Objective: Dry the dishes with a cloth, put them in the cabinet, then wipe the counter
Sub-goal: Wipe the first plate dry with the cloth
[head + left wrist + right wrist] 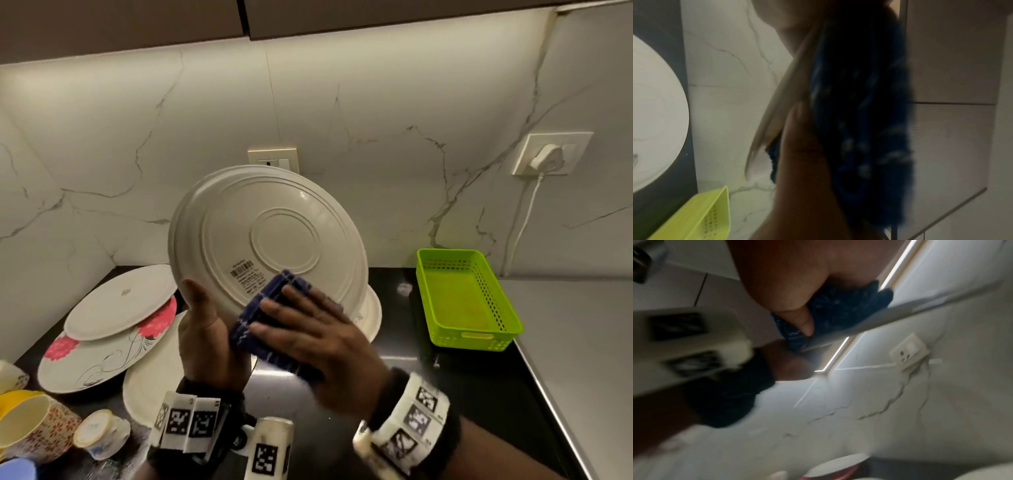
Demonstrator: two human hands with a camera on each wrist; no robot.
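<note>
Left hand grips plate rim at 7 o'clock | right hand, fingers straight, presses folded cloth on underside | advice: sweep cloth clockwise, steady the tilt.

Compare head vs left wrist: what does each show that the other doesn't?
Head only: the barcode label on the plate's underside, the stacked plates, cups and the plugged socket.

Left wrist only: the plate edge-on, thumb on its rim.

Both: blue cloth against the plate, green basket, marble wall.
</note>
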